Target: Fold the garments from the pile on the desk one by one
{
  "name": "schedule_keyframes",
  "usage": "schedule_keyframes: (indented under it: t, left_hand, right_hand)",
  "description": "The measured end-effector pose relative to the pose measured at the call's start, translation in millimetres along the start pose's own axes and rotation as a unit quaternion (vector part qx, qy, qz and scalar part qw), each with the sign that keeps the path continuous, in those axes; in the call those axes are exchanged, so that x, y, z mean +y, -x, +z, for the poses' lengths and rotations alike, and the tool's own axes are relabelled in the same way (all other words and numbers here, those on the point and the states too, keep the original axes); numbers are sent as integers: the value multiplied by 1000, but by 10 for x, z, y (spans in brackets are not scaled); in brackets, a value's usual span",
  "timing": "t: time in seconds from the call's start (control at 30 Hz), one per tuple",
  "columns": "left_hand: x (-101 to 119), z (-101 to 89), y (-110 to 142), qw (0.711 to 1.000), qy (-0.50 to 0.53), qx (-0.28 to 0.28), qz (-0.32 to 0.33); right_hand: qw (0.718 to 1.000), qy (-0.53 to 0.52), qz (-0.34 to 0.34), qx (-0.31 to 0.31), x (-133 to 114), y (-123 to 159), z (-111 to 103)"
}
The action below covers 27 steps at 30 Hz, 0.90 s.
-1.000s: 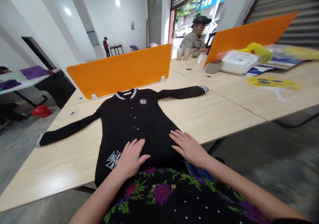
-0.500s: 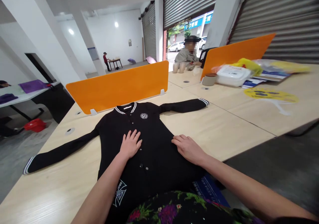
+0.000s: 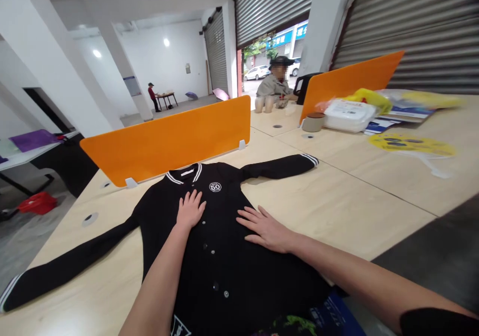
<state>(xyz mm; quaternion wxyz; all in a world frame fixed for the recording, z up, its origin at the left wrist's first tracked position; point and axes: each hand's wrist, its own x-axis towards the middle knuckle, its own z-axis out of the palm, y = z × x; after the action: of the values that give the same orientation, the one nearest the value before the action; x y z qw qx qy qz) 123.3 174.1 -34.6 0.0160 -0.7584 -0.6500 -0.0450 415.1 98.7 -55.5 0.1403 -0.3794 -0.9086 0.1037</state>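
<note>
A black button-front jacket [image 3: 220, 256] with white-striped collar and cuffs lies face up on the light wooden table [image 3: 337, 206], both sleeves spread out sideways. My left hand [image 3: 190, 209] rests flat on the chest just below the collar, fingers stretched out. Flat on the jacket's right chest side lies my right hand [image 3: 265, 228], fingers spread and pointing left. Neither hand holds anything. A round white "50" badge [image 3: 215, 187] sits between the two hands, nearer the collar.
An orange divider panel [image 3: 168, 139] stands right behind the collar; a second orange divider [image 3: 348, 79] is at the right. Cups, a white container [image 3: 348, 114], a yellow bag and papers lie beyond. A seated person [image 3: 276, 84] is at the far table end.
Both hands have slid up the jacket from its lower part to the chest, the left reaching close under the collar. The right hand also moved inward. The camera view tilted and shifted forward.
</note>
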Motion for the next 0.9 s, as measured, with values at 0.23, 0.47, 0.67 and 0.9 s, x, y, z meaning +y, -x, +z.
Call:
schedule_keyframes:
  t: [0.23,0.47,0.67,0.9]
  left_hand:
    - [-35,38,-12,1000,-7,10,2]
    - [-44,41,-9,999,-26,21,5]
    - [-43,40,0,999,-33,22,1]
    - [-38,37,-14,999,-32,6,-5]
  right_hand:
    - [896,-7,352,270,973,-73,-551]
    - [931,-15,355,87,1613,-519,-1094]
    - [915,-9,384,-123,1762,-844,-1264]
    - [887,157,433,-33,1873,-617,-1589]
